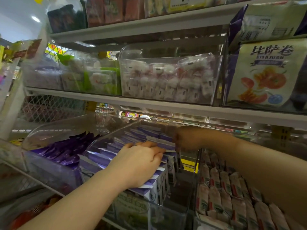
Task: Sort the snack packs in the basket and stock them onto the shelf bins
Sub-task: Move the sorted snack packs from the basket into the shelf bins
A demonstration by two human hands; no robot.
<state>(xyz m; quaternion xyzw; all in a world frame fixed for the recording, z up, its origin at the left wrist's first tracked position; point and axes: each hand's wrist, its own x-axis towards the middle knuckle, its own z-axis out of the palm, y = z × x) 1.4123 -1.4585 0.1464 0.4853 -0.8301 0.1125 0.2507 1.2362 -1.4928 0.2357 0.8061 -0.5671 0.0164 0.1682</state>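
Note:
A clear plastic shelf bin in the middle of the lower shelf holds a row of upright purple-and-white snack packs. My left hand lies palm down on the tops of these packs, fingers curled over their upper edges near the middle of the row. My right hand reaches deep into the back of the same bin, in shadow, and seems to pinch the top of a purple pack there. The basket is out of view.
A bin of dark purple foil packs stands to the left, a bin of white-and-red packs to the right. The shelf above carries clear bins of white wrapped snacks and large pizza-roll bags. That shelf's edge hangs low over my hands.

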